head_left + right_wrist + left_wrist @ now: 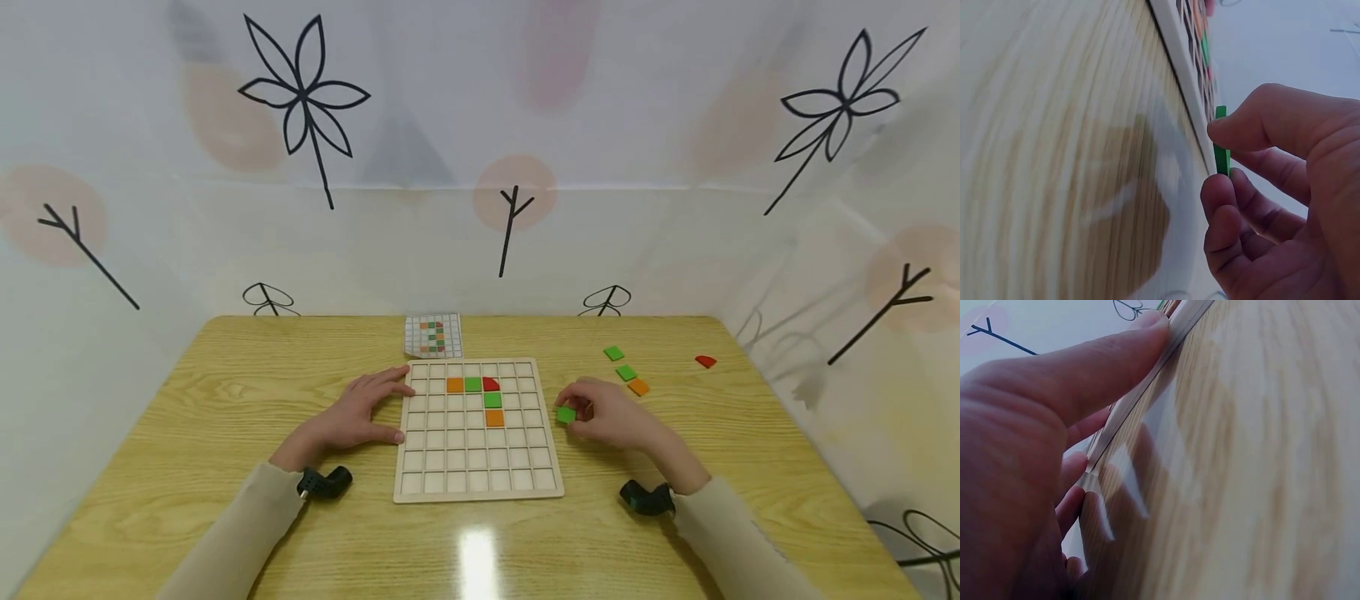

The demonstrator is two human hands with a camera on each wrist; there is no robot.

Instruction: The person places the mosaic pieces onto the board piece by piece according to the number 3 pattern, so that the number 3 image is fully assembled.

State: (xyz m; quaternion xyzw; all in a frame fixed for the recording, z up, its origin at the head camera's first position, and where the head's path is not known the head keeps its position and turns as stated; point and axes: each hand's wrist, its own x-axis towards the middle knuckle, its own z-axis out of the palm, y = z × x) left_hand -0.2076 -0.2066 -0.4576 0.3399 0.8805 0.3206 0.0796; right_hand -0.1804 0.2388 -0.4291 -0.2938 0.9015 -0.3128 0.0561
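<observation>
A wooden grid board [457, 460] lies mid-table, with orange, green and red tiles set in some of its upper squares. Along its left edge rests my left hand [360, 414], fingers spread and fairly straight; in the left wrist view the thumb [1116, 372] lies against the board's side. My right hand [611, 414] pinches a green square tile [566, 414] between thumb and fingers, just right of the board. From the right wrist view, the green tile [1222, 144] shows edge-on, held above the table. A red quarter-round tile [491, 384] sits at the pattern's corner.
Behind the board lies a pattern card [433, 336] with a coloured grid. Two loose green tiles, one of them a green square [614, 353], and an orange tile [638, 387] lie beyond my right hand. Farther right is a red quarter-round piece [706, 361]. A printed cloth hangs behind the table.
</observation>
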